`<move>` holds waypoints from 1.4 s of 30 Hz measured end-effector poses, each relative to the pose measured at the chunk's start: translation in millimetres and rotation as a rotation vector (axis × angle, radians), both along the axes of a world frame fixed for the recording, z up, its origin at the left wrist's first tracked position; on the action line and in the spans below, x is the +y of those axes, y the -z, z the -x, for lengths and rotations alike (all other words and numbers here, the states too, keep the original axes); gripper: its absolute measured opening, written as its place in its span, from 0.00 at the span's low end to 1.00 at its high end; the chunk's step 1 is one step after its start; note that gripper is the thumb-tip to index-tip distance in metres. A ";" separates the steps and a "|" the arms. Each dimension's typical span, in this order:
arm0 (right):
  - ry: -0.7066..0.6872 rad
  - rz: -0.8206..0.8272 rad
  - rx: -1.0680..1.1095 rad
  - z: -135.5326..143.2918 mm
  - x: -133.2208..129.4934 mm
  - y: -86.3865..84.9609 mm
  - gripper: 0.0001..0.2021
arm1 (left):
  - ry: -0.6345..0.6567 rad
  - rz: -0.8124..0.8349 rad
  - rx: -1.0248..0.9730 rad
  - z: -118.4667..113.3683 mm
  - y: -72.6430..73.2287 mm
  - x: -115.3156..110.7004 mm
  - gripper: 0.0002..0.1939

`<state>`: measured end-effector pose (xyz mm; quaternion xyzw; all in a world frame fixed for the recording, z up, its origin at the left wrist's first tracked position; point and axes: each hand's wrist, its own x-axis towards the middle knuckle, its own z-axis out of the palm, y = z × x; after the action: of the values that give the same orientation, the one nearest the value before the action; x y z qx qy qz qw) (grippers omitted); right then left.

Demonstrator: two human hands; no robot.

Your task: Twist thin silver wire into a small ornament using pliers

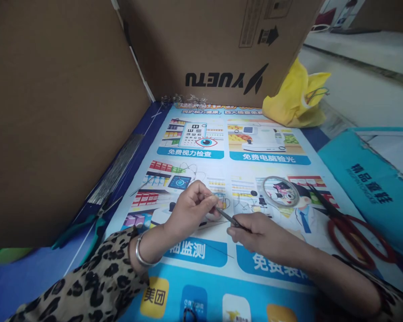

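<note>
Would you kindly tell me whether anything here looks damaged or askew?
The cardboard panel at the back has its YUETU lettering upside down; the turquoise box at right has a ragged edge, seemingly torn.

brown cardboard [201, 40], upright | yellow bag [285, 103] beside it | turquoise box [362, 201], right

Your left sleeve [97, 277] is tan with a leopard print: black, irregular blotches, some solid, some broken into rings. Your right sleeve [394, 302], dim and partly cut off at the edge of view, has a similar print. You wear a smooth, rounded, silver-coloured bangle [139, 254] around your left wrist [154, 246]. Both hands [195, 208] are bare.
</note>
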<state>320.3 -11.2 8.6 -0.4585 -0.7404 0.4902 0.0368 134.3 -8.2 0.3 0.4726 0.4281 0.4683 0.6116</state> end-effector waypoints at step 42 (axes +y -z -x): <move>0.251 0.356 0.342 16.5 -13.1 1.6 0.18 | -0.214 -0.137 0.188 -8.5 9.3 -10.9 0.07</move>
<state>303.8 -24.3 7.0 -0.4567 -0.5630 0.6743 0.1407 142.8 -19.1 -9.0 0.5066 0.4984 0.5128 0.4816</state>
